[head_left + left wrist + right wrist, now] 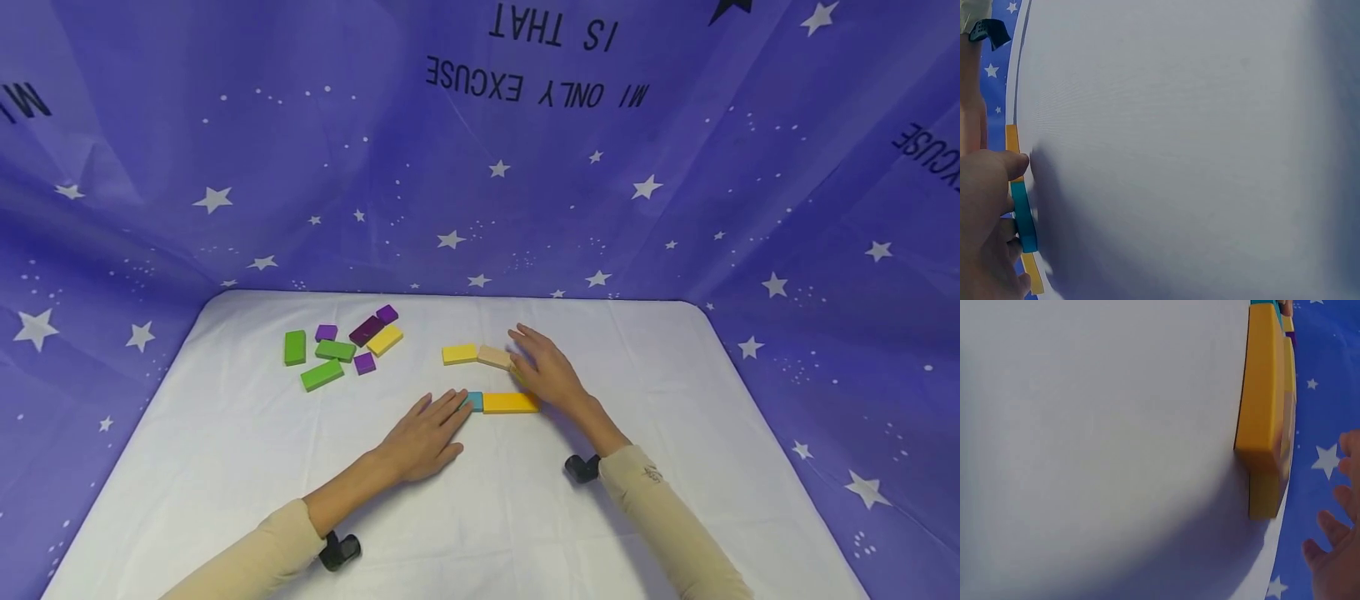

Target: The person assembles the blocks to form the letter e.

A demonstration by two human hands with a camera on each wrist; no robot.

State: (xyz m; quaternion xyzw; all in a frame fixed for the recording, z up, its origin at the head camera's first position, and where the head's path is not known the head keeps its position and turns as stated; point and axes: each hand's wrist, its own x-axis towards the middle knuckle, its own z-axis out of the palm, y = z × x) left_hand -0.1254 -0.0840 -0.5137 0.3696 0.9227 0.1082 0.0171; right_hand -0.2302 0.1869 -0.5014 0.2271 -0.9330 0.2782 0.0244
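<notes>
My left hand lies palm down with its fingers extended, the fingertips over the left part of a teal block. In the left wrist view the teal block shows beside the fingers. A long orange block adjoins its right end. My right hand is spread just above and right of the orange block, partly hiding a yellowish block. The right wrist view shows those fingers apart, gripping nothing. A tan block and a yellow block run leftward from there in a bent row.
On the left of the white table lies a loose group: several green blocks, purple cubes, a dark purple block and another yellow block. A blue star-printed cloth hangs behind and at both sides.
</notes>
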